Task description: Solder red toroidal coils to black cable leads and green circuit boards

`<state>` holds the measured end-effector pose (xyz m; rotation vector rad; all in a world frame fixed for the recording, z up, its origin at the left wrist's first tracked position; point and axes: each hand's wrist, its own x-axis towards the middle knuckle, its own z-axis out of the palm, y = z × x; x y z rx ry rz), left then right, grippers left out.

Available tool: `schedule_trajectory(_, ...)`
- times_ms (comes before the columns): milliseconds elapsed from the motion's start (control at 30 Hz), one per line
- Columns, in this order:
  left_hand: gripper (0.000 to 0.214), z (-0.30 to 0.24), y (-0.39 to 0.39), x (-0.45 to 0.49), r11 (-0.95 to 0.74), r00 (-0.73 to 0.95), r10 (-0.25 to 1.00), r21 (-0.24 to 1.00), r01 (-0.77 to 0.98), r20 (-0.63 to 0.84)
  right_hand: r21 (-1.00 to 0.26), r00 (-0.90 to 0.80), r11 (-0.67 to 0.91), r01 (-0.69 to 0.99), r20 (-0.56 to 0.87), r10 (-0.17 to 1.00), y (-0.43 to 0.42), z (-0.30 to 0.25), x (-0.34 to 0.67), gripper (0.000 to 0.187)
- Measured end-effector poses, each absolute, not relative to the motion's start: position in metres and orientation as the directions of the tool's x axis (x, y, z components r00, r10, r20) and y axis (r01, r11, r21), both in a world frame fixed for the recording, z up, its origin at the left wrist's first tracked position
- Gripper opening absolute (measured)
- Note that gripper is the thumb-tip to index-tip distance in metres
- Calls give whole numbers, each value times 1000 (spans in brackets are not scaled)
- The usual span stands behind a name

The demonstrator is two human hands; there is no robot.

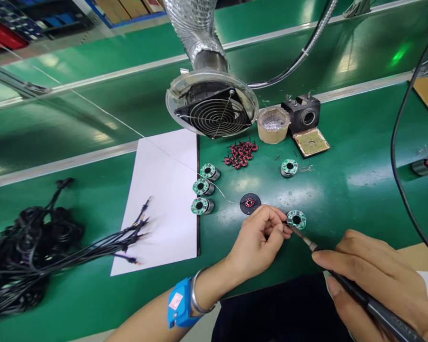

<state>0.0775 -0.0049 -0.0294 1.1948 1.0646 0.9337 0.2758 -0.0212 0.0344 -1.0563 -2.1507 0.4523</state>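
My left hand [258, 240] is pinched shut beside a small round green circuit board part [296, 219], holding something thin against its left edge that I cannot make out. My right hand [374, 278] grips a black soldering iron [345, 285] like a pen. Its metal tip touches the lower left edge of that same part. A black disc with a red coil [250, 203] lies just above my left hand, with a thin solder wire running to it from the left. A blue strap is on my left wrist.
Three green round parts [202, 186] line the edge of a white sheet [164, 199]; another round part [289, 167] lies farther back. A pile of red coils [241, 153], a fume extractor fan [214, 109], a solder pot [273, 124] and an iron stand with sponge [306, 126] sit behind. Black cables [39, 247] lie left.
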Motion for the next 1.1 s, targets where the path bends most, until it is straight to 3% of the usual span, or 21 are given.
schedule_trajectory(1100,9,-28,-4,82,86,223,970,996,34,-92,-514,-449,633,579,448,773,-29,35,272,23)
